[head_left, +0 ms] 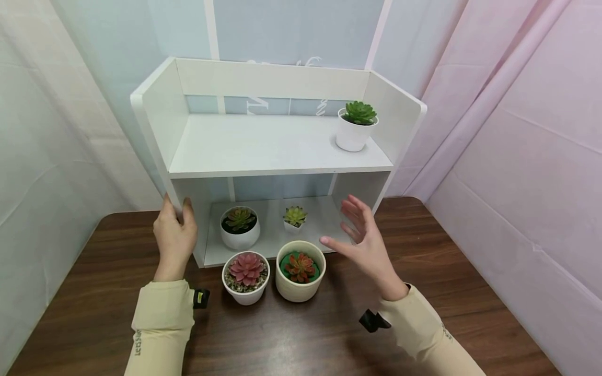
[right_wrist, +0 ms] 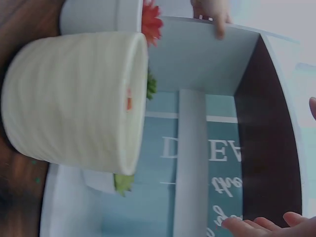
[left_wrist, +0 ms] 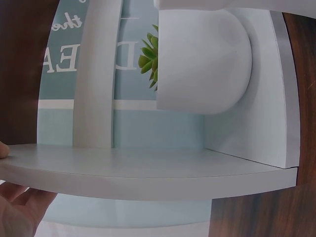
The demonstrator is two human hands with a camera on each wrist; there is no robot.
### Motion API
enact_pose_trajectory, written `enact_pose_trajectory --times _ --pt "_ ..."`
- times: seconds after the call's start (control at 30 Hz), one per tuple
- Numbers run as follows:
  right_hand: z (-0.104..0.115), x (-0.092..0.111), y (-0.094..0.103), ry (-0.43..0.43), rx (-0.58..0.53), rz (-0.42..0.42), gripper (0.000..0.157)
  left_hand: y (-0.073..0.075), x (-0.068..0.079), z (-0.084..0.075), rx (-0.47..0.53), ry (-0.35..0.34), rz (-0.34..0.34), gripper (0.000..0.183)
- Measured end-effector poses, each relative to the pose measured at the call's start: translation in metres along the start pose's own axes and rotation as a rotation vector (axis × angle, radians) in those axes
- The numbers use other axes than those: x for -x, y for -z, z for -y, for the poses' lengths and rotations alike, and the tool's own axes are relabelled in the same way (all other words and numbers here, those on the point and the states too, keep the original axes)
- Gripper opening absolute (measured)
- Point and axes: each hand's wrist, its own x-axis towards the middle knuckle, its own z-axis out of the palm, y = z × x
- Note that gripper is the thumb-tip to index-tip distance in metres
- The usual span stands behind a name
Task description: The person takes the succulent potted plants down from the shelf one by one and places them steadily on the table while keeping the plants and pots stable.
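Observation:
My left hand (head_left: 175,237) grips the front edge of the left side panel of a white two-tier shelf (head_left: 282,171), thumb on the inner face and fingers outside. In the left wrist view, fingers (left_wrist: 37,202) show under that panel. My right hand (head_left: 364,237) is held with fingers spread and thumb apart, in front of the shelf's lower right side, holding nothing. Nearest to it on the table is a cream ribbed pot (head_left: 297,290) with a red-orange succulent. Left of that stands a white pot (head_left: 246,296) with a pink succulent on gravel.
On the lower tier sit a round white pot (head_left: 240,239) with a green-brown succulent and a small white pot (head_left: 293,228) with a yellow-green one. Another white pot (head_left: 351,137) with a green succulent stands on the upper tier's right. The table (head_left: 451,292) is dark wood; curtains (head_left: 527,172) surround it.

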Motion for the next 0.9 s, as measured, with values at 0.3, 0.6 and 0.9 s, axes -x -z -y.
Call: enact_pose_trajectory --times 0.3,0.6,0.9 --pt "0.020 -0.010 0.009 0.046 -0.031 -0.029 0.092 0.000 0.000 0.000 -0.006 -0.006 -0.002 0.034" --pt "0.048 -0.022 0.019 0.122 -0.066 -0.074 0.090 0.000 0.000 0.003 -0.007 -0.014 -0.008 0.034" --pt "0.067 -0.035 0.026 0.165 -0.061 -0.123 0.085 0.000 0.000 0.001 -0.005 -0.017 -0.007 0.034"
